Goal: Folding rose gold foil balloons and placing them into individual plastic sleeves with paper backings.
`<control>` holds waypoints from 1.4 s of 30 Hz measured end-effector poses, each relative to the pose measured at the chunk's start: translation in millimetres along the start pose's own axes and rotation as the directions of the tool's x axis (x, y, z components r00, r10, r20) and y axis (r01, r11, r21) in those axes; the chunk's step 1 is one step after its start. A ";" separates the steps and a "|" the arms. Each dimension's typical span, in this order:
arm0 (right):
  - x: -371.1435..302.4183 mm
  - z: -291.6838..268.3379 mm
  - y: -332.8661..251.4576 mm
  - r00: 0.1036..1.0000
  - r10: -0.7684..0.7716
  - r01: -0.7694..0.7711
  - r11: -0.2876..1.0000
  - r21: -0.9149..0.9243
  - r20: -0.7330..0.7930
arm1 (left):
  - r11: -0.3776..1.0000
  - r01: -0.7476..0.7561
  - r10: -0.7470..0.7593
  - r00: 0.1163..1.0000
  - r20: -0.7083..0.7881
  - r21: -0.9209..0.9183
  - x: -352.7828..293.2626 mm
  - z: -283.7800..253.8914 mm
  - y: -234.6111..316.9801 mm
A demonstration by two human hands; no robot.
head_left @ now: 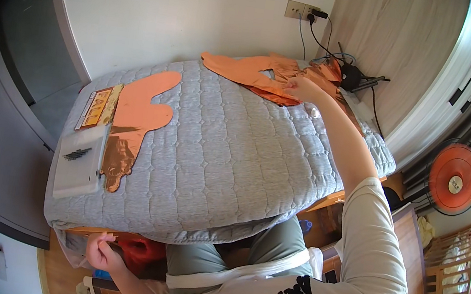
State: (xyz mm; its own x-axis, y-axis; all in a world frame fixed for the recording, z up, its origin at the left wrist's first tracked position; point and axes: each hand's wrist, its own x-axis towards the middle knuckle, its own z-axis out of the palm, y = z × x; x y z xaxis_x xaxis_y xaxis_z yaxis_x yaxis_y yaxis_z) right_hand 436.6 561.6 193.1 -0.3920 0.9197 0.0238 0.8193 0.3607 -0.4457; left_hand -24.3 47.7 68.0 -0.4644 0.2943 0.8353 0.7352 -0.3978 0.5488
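- The right hand (299,88) reaches over the far right part of the mattress (229,152); its fingers are bent and touch the orange foil pile (240,69), but I cannot tell if they grip.
- The left hand (102,253) is just off the near left edge of the mattress, fingers half curled; I cannot tell if it holds something small.
- On the mattress's left side lies a flat orange piece (145,95), beside a clear plastic case (77,167).
- I think it is better to pinch one foil layer lightly, toward the mattress's middle, away from the black device (350,77) at its far right corner.
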 end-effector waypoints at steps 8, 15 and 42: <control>22.7 -26.4 2.4 0.755 -0.137 0.179 0.984 0.000 -0.642 | 0.983 0.151 -0.155 0.987 0.037 0.107 -28.7 -21.5 -18.2; 36.9 -88.6 -54.5 0.791 -0.102 -0.033 0.977 -0.209 -0.604 | 0.974 0.185 -0.190 0.981 0.029 0.127 -21.4 -25.7 -13.9; -246.9 -297.8 -125.0 0.154 -0.595 0.192 0.801 -0.567 -0.788 | 0.903 -0.425 0.160 0.210 0.964 -0.058 72.1 378.8 35.3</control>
State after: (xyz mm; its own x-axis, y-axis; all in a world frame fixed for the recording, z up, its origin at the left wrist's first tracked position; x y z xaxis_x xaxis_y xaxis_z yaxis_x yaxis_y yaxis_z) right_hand 555.6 335.7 509.5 -0.2185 0.0496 0.9746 0.8181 0.5538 0.1552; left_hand 155.3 384.0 135.6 0.4968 0.8361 0.2329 0.8329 -0.5347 0.1429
